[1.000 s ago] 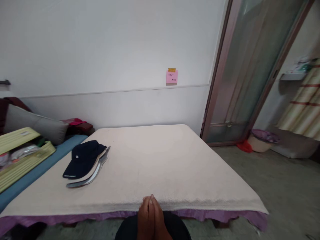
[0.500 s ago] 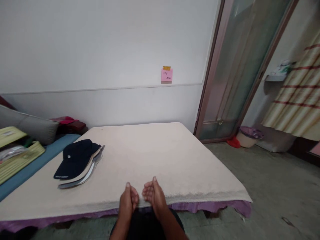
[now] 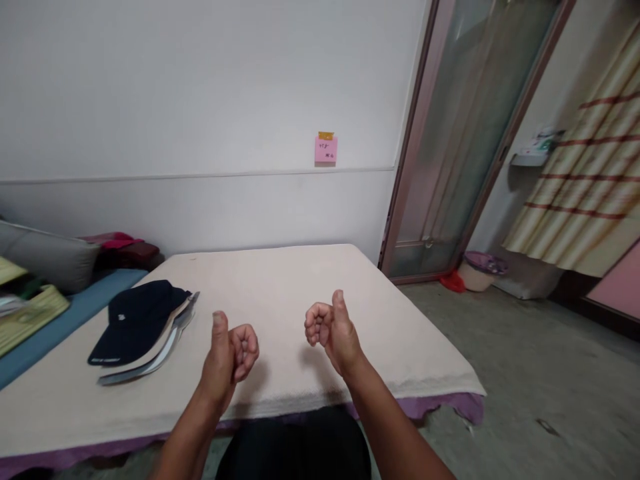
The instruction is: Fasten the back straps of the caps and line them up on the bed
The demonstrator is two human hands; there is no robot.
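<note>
My left hand (image 3: 227,350) hovers over the near part of the cream-covered bed (image 3: 280,280), thumb pointing up and fingers curled in, with nothing in them. To its right, my right hand (image 3: 333,330) is held the same way, thumb raised and fingers folded toward the palm, also without anything. A gap separates the two hands, and shadows fall on the cover below them. Left of my left hand lies a stack of caps, a dark navy cap (image 3: 143,320) on top, with pale and grey brims (image 3: 150,363) showing underneath. Neither hand touches the caps.
At the far left are a yellow-green case (image 3: 35,317), a grey cushion (image 3: 50,253) and a blue mat (image 3: 95,300). A pink note (image 3: 325,149) is taped to the wall. Right of the bed stand a glass door (image 3: 445,147), a lined bin (image 3: 480,272) and a striped curtain (image 3: 580,173).
Both hands have risen from the bed's front edge and moved apart over the cover, and their fingers have curled in. The view has shifted slightly right.
</note>
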